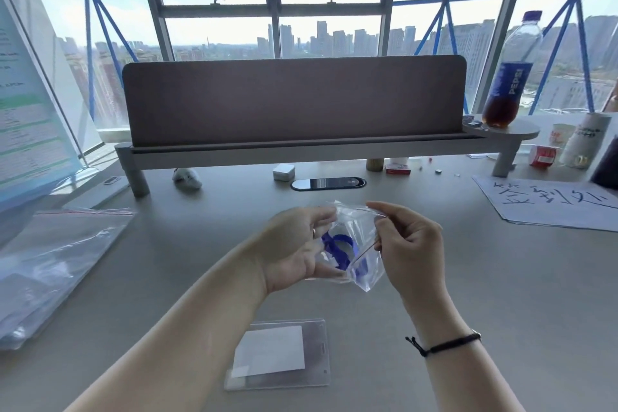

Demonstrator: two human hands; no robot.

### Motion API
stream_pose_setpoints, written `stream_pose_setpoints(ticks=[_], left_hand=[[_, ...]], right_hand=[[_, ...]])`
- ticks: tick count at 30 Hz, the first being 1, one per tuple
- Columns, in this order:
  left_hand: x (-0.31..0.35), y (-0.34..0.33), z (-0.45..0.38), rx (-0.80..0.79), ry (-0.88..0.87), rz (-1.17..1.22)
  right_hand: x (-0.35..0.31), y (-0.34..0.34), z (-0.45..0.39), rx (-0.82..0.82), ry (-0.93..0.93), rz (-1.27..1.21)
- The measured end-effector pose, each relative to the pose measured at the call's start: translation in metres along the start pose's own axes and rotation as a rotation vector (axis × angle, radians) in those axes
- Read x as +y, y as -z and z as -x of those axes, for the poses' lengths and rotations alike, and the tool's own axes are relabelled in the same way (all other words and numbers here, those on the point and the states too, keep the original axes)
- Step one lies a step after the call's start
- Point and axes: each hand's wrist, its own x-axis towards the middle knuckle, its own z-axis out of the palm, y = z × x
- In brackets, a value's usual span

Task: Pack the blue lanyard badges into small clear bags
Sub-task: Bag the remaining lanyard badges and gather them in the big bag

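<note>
Above the middle of the grey desk I hold a small clear bag [363, 246] between both hands. A coiled blue lanyard [337, 249] sits partly inside the bag, at its left opening. My left hand [294, 251] cups the lanyard and the bag's left side. My right hand [406, 244] pinches the bag's upper right edge between thumb and fingers. A clear badge holder [277, 354] with a white card in it lies flat on the desk below my hands, near the front edge.
A stack of clear bags [57, 264] lies at the left. A grey shelf with a dark partition [294, 100] crosses the back of the desk, with a Pepsi bottle [511, 77] on its right end. Handwritten paper sheets [548, 202] and small containers sit at the right.
</note>
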Motion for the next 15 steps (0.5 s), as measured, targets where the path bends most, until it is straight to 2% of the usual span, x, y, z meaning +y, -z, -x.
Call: stream_pose_setpoints(ticks=[4, 8, 11, 13, 15], left_hand=[[0.003, 0.006, 0.008, 0.109, -0.153, -0.109], [-0.001, 0.026, 0.023, 0.237, -0.310, -0.339], [-0.018, 0.050, 0.034, 0.304, -0.346, -0.518], [-0.032, 0.072, 0.039, 0.294, -0.323, -0.765], [-0.043, 0.089, 0.044, 0.216, -0.222, -1.106]], right_hand=[[0.005, -0.002, -0.001, 0.015, -0.026, 0.022], [0.009, -0.001, -0.003, 0.047, -0.065, 0.023], [0.008, 0.000, -0.003, 0.060, -0.073, 0.022], [0.007, 0.000, -0.002, 0.063, -0.060, 0.032], [0.007, -0.002, -0.001, 0.051, -0.041, 0.043]])
